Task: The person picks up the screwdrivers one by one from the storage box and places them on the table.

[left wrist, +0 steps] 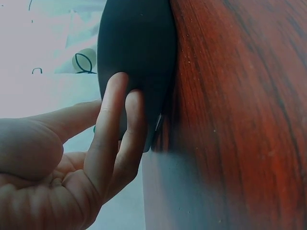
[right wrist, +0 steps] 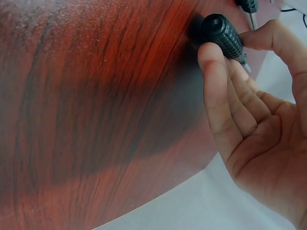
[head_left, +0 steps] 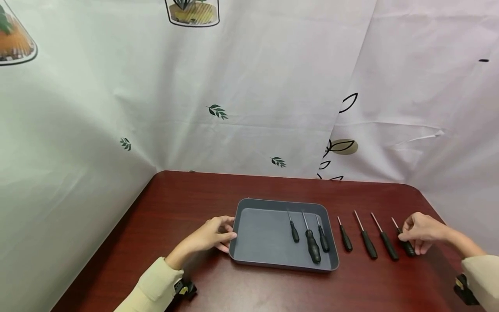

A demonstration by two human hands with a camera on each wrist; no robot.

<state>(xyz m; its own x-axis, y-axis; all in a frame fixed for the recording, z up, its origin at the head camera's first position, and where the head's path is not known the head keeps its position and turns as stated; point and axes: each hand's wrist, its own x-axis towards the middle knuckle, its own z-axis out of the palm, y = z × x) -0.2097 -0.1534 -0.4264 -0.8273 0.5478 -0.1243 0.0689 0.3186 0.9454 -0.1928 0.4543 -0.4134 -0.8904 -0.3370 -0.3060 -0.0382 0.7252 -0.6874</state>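
Observation:
A grey rectangular tray (head_left: 257,234) lies on the table, with three black-handled screwdrivers in its right half: a small one (head_left: 294,232), a thick-handled one (head_left: 313,247) and another slim one (head_left: 323,238). My left hand (head_left: 212,234) holds the tray's left side, thumb at the rim and fingertips against the outer wall (left wrist: 139,43). At the far right, my right hand (head_left: 422,232) pinches the black ridged handle of a screwdriver (right wrist: 223,36) between thumb and fingers. The handle appears on or just above the table; its shaft points toward the back.
Between tray and right hand, three more screwdrivers lie in a row: a short one (head_left: 345,238), a longer one (head_left: 368,245) and another long one (head_left: 389,246). The dark red wooden table (head_left: 187,195) ends against a white patterned cloth (head_left: 249,143).

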